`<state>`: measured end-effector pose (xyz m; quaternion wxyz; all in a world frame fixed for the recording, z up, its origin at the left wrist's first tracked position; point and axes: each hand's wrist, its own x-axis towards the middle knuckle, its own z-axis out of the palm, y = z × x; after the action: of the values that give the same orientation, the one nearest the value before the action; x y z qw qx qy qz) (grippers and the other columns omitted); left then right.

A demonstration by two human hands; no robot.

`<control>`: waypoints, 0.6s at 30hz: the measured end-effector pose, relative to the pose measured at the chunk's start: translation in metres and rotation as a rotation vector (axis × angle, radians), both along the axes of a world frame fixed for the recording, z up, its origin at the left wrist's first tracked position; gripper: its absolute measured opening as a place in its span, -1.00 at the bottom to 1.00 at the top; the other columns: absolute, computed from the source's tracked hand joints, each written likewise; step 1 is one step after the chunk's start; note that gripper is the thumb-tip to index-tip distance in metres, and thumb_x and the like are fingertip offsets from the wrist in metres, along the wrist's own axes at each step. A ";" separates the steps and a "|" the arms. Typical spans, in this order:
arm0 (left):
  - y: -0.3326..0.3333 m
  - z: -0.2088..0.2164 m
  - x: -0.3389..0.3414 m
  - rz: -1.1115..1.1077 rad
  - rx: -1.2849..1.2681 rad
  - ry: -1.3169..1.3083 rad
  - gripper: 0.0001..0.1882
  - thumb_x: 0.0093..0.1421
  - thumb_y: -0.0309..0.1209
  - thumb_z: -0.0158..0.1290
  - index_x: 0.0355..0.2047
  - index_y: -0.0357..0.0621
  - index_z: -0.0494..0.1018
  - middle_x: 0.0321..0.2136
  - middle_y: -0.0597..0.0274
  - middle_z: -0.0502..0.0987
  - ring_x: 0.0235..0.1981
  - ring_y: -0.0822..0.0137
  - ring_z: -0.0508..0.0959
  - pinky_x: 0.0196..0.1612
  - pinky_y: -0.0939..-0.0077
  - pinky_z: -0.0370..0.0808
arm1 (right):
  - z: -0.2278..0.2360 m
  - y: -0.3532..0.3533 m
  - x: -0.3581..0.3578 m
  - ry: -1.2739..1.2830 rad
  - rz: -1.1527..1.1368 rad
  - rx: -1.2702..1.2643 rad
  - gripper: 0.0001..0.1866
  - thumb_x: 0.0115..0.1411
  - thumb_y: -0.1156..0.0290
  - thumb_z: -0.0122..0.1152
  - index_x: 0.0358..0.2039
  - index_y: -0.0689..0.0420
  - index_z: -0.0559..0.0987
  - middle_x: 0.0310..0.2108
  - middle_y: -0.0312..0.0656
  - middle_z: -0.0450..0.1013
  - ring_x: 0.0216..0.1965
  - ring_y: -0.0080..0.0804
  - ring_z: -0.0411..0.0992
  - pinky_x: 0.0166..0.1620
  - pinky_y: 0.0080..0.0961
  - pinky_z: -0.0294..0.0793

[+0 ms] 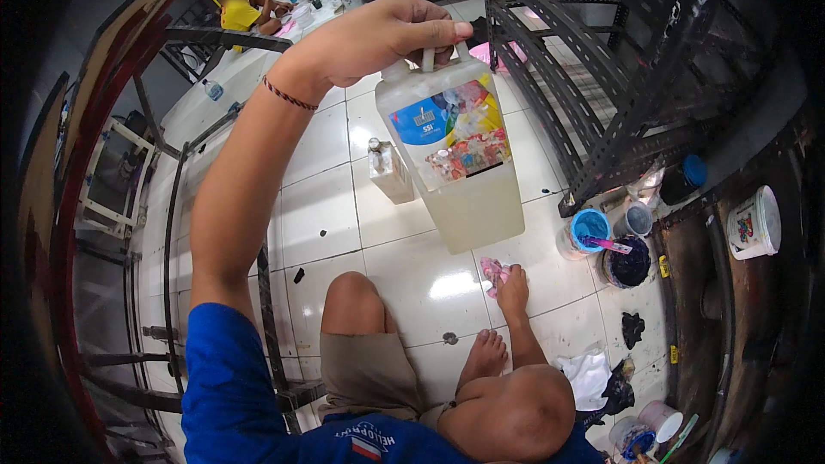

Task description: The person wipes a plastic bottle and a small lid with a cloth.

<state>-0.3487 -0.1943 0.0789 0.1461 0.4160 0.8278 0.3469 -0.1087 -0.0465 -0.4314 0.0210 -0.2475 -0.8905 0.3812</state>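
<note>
Jerrycan (455, 163) in the left hand (400, 33), toward the far middle of the scene: translucent, cloudy and pale, with a colourful label. Leans slightly, fingers curled round the top handle and thumb along it. Contact between its base and the white tiled floor (421, 309): cannot tell. Just left of it, on the tiles, a smaller capped container (391, 174). Nearer and slightly right, the right hand (514, 288), low over the floor, fingers bunched on a crumpled pink cloth (493, 275). Far right, a black metal rack (612, 125); nearer, beside its foot, a blue paint pot (589, 225) next to a dark one (626, 265). Far left, another person (241, 15) in yellow.
</note>
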 end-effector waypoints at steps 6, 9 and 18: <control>0.000 0.010 0.013 0.068 -0.067 0.002 -0.56 0.29 -0.01 0.04 -0.37 -0.19 0.54 -0.49 0.39 0.49 -0.41 0.57 0.42 -0.31 0.65 0.37 | -0.002 0.002 0.000 -0.015 -0.003 0.004 -0.58 0.10 0.40 0.28 -0.08 0.27 0.36 -0.16 0.13 0.38 -0.09 0.17 0.40 -0.07 -0.09 0.44; 0.001 0.002 0.003 0.056 -0.025 -0.002 -0.57 0.29 -0.02 0.04 -0.37 -0.19 0.54 -0.49 0.40 0.49 -0.42 0.58 0.42 -0.30 0.67 0.37 | -0.009 0.003 0.001 -0.009 -0.020 0.006 -0.58 0.10 0.40 0.28 -0.08 0.26 0.35 -0.16 0.13 0.38 -0.10 0.16 0.40 -0.09 -0.09 0.44; -0.005 0.002 0.001 0.048 -0.053 -0.008 -0.57 0.29 -0.02 0.05 -0.36 -0.18 0.53 -0.48 0.40 0.49 -0.41 0.58 0.42 -0.28 0.65 0.37 | -0.007 0.000 0.003 0.015 0.016 0.031 -0.59 0.09 0.41 0.27 -0.11 0.24 0.34 -0.17 0.12 0.37 -0.13 0.15 0.41 -0.12 -0.08 0.44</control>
<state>-0.3477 -0.1994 0.0813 0.1521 0.3906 0.8457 0.3301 -0.1055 -0.0461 -0.4384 0.0286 -0.2372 -0.8981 0.3692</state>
